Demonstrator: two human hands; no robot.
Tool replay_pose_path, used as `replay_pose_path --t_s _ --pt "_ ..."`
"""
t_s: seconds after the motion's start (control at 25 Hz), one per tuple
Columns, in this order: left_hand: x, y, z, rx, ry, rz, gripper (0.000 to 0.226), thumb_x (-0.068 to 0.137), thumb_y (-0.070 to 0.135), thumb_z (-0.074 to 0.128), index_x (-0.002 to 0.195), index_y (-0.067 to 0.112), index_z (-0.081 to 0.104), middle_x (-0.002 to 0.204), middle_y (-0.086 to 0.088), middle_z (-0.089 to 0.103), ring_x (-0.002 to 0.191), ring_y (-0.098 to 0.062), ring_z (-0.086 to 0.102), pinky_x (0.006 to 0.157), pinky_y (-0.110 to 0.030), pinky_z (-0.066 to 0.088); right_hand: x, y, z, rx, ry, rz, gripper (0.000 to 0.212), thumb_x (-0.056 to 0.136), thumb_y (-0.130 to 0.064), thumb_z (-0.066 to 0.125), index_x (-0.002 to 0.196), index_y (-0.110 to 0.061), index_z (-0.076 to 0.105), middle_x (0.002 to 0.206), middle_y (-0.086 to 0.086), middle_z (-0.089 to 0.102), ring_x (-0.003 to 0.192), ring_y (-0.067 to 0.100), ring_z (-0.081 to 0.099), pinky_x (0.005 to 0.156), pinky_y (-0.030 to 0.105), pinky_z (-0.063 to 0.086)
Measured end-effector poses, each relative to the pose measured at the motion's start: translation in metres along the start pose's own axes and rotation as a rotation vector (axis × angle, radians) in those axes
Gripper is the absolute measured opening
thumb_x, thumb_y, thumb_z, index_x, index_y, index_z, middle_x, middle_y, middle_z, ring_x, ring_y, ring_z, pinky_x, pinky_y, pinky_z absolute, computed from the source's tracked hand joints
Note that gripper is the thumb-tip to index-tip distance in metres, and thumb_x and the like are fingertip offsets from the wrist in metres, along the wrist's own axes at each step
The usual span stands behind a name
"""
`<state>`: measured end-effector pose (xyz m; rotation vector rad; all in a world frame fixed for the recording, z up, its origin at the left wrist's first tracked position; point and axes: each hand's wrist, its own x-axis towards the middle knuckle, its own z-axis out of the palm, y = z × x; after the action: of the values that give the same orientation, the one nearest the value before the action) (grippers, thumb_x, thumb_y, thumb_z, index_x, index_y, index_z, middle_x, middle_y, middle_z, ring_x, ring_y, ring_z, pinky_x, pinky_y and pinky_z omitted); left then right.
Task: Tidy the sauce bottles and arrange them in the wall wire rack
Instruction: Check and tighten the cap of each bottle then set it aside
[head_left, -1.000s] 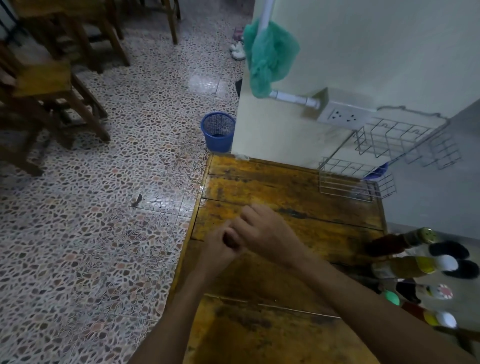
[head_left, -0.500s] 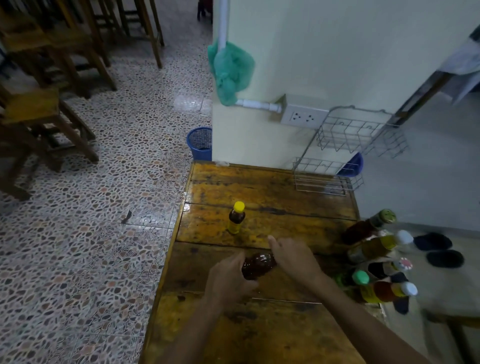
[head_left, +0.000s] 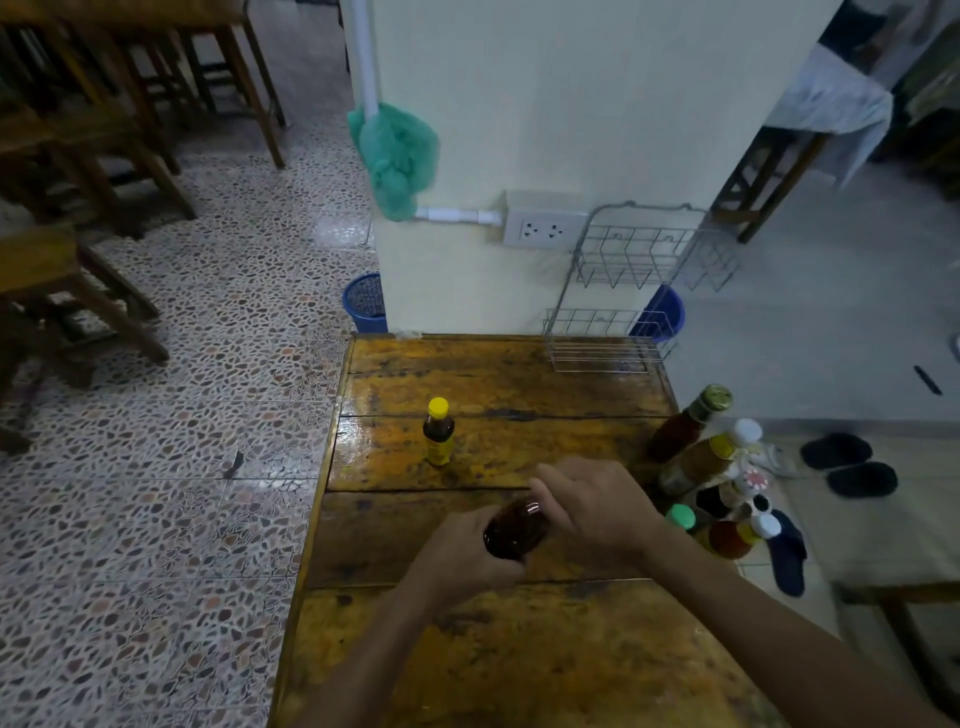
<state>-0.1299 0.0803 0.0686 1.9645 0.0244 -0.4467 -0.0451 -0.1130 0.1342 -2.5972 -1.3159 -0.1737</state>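
Observation:
A dark brown sauce bottle (head_left: 514, 529) lies tilted over the middle of the wooden table (head_left: 519, 665). My left hand (head_left: 462, 561) grips its lower body; my right hand (head_left: 592, 504) covers its top end, so the cap is hidden. A small yellow-capped bottle (head_left: 438, 431) stands upright farther back. Several sauce bottles (head_left: 711, 467) with gold, white and green caps crowd the table's right edge. The two-tier wire rack (head_left: 639, 260) hangs on the cream wall beyond the table, with nothing in it.
A wall socket (head_left: 543, 227) sits left of the rack, a green plastic bag (head_left: 397, 156) hangs on a white pipe. A blue basket (head_left: 365, 302) stands on the floor; another blue bin (head_left: 661, 314) behind the rack. Wooden chairs (head_left: 78, 234) at left, dark slippers (head_left: 852, 467) at right.
The view has tilted and pulled back, bringing the yellow-capped bottle into sight. My hands, clasped together before, now hold the brown bottle nearer to me.

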Motion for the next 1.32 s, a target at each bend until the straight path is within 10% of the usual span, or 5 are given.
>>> replay_pose_path --t_s 0.32,0.64,0.84,1.08,1.32 --pt "-0.01 -0.012 0.018 0.694 0.233 -0.006 0.036 0.08 0.051 0.069 0.103 0.028 0.056 0.099 0.008 0.07 0.085 -0.016 0.066 0.06 -0.025 0.034 -0.011 -0.015 0.047 0.248 -0.444 0.72 0.034 0.108 -0.03 0.032 0.083 -0.016 0.05 0.086 0.004 0.062 0.084 0.027 0.065 0.067 0.035 0.045" --pt "-0.002 -0.008 -0.013 -0.021 -0.18 -0.08 0.033 0.071 0.034 0.083 0.097 0.039 0.065 0.081 0.01 0.067 0.061 -0.003 0.06 0.053 -0.023 0.044 -0.022 0.0 0.027 -0.054 0.056 0.023 0.038 0.107 -0.041 0.035 0.084 -0.019 0.056 0.074 -0.004 0.053 0.061 0.012 0.046 0.04 0.031 0.04" --pt "-0.002 -0.003 -0.004 0.152 -0.042 -0.094 0.04 0.066 0.044 0.079 0.101 0.032 0.064 0.086 0.006 0.07 0.072 -0.015 0.066 0.056 -0.027 0.044 -0.012 -0.005 0.028 0.14 -0.065 0.335 0.038 0.103 -0.04 0.028 0.079 -0.021 0.05 0.064 0.0 0.057 0.053 0.02 0.054 0.05 0.038 0.047" --pt "-0.008 -0.017 0.027 0.811 0.225 -0.001 0.039 0.081 0.051 0.069 0.106 0.024 0.057 0.1 0.003 0.07 0.09 -0.021 0.067 0.065 -0.031 0.039 -0.015 -0.004 0.054 0.426 -0.728 0.918 0.035 0.106 -0.025 0.035 0.074 -0.019 0.048 0.075 0.0 0.048 0.076 0.023 0.053 0.062 0.025 0.041" --pt "0.016 -0.024 0.045 0.66 0.208 -0.05 0.06 0.079 0.06 0.074 0.123 0.026 0.052 0.12 0.006 0.063 0.108 -0.019 0.061 0.088 -0.034 0.047 -0.025 0.005 0.038 0.52 -0.501 0.976 0.045 0.101 -0.055 0.046 0.085 -0.016 0.06 0.083 -0.001 0.064 0.073 0.014 0.061 0.059 0.03 0.045"
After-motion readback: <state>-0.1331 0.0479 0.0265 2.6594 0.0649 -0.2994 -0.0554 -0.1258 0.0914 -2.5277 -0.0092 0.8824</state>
